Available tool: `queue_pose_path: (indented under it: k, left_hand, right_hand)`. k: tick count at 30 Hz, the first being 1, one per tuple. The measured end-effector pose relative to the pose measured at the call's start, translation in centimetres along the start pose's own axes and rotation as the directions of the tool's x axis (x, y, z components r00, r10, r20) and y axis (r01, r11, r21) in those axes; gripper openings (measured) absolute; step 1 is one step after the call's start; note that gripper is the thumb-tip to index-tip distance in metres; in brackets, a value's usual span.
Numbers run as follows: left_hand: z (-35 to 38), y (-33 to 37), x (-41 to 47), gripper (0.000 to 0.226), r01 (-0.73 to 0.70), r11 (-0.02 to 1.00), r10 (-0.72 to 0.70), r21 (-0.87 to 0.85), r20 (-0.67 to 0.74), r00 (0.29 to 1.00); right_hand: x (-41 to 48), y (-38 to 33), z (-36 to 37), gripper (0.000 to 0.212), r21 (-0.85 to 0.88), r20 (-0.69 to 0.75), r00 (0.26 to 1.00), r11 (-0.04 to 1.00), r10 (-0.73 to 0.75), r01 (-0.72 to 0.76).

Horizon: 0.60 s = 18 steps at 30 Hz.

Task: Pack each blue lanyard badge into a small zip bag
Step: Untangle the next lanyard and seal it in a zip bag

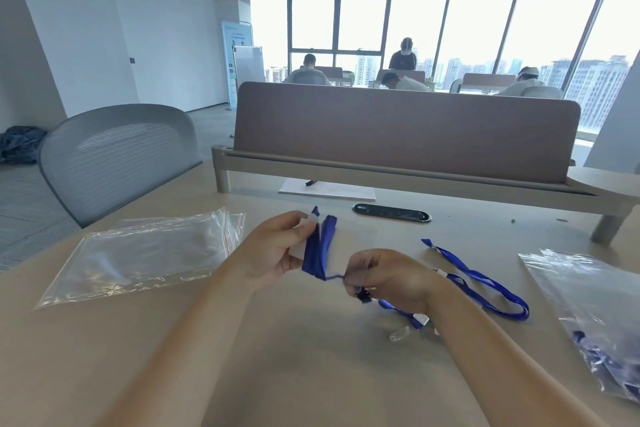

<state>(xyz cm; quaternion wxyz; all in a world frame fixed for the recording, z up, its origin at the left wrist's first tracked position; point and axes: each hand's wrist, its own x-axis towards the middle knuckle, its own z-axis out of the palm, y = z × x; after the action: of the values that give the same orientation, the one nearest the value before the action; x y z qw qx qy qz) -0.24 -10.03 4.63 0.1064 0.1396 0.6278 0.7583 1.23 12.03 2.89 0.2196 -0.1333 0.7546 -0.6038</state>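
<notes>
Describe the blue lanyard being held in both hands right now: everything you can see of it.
The held lanyard is a flat blue fabric strap, folded into a short bundle standing roughly upright above the table. The left hand pinches its upper part; the right hand grips the lower end, where a small black clip shows. A clear badge sleeve seems to sit behind it.

Open-plan office, desk divider (398, 128), mesh chair (114, 156), window wall (415, 35), seated workers (405, 81)

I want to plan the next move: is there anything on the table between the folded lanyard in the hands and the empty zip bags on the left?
Nothing visible. The lanyard is held by the left hand and right hand; bare table lies before the zip bags.
</notes>
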Motion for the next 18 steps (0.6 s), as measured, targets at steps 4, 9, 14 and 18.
queue_pose_path:
  k: [4,9,14,18]
  left_hand:
    - [-0.3,-0.4,-0.4,0.014,0.033,0.96,-0.072,0.278,0.131,0.989]
    - [-0.1,-1.2,-0.2,0.006,0.036,0.861,-0.097,0.507,0.093,0.991]
    - [0.5,-1.5,-0.2,0.018,0.079,0.831,-0.092,0.551,-0.004,0.996]
    - [0.7,-2.1,-0.1,0.027,0.08,0.784,-0.01,0.615,-0.116,0.993]
  right_hand:
    - [-0.5,-1.0,-1.5,0.017,0.03,-0.083,0.996,0.999,0.04,-0.038]
    - [-0.1,-2.2,-2.2,0.016,-0.033,-0.124,0.991,0.997,0.059,-0.063]
    - [0.5,-3.3,-1.1,0.014,-0.256,-0.251,0.965,0.967,-0.077,0.01]
    - [1.3,-3.4,0.3,0.012,-0.376,-0.364,0.915,0.926,-0.173,0.025]
